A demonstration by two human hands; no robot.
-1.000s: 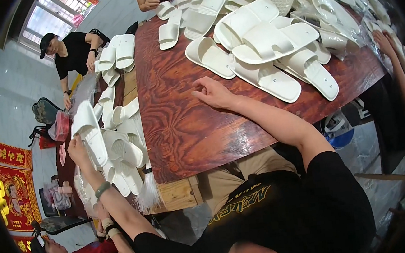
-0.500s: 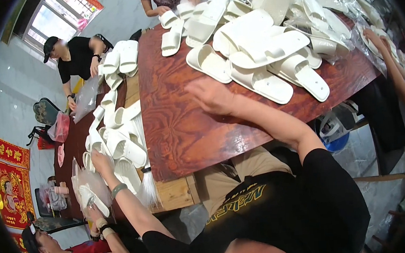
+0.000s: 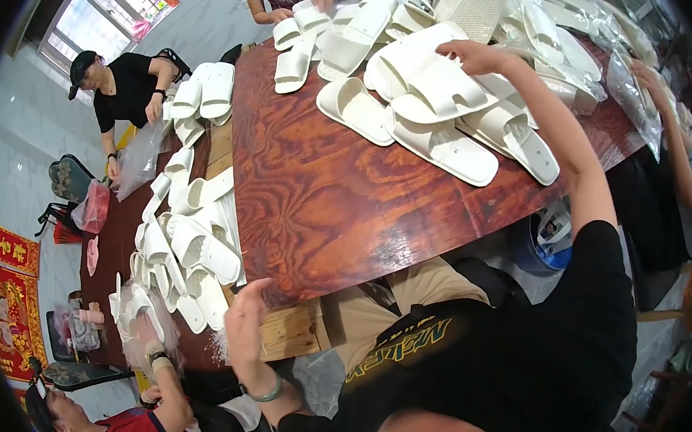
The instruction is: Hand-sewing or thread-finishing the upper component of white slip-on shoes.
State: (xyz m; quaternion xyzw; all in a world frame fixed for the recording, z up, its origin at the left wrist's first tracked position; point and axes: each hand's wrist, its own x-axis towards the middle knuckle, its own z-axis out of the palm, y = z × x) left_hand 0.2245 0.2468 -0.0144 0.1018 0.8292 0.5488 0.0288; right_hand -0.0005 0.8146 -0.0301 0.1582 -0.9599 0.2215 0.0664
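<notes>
My right hand (image 3: 473,57) reaches over the pile on the wooden table (image 3: 310,178), its fingers closed on the edge of a white slipper (image 3: 432,71) near the top. Below that slipper, other white open-toed slippers (image 3: 445,150) lie overlapping, soles and straps at mixed angles. My left hand (image 3: 246,321) is raised by the table's near left corner, fingers apart and nothing in them. Beyond it, more white slippers (image 3: 202,247) are heaped on the lower dark table to the left.
A co-worker in red (image 3: 147,426) handles a bagged slipper (image 3: 143,321) at lower left. Another in black (image 3: 129,87) holds a clear plastic bag (image 3: 140,159). Further people work at the far edge and right. Plastic-wrapped slippers (image 3: 568,44) lie far right; a blue bucket (image 3: 539,245) stands under the table.
My right hand has moved from the bare tabletop up to the pile's top slipper. My left hand has left the slippers on the left and drawn back to the table corner.
</notes>
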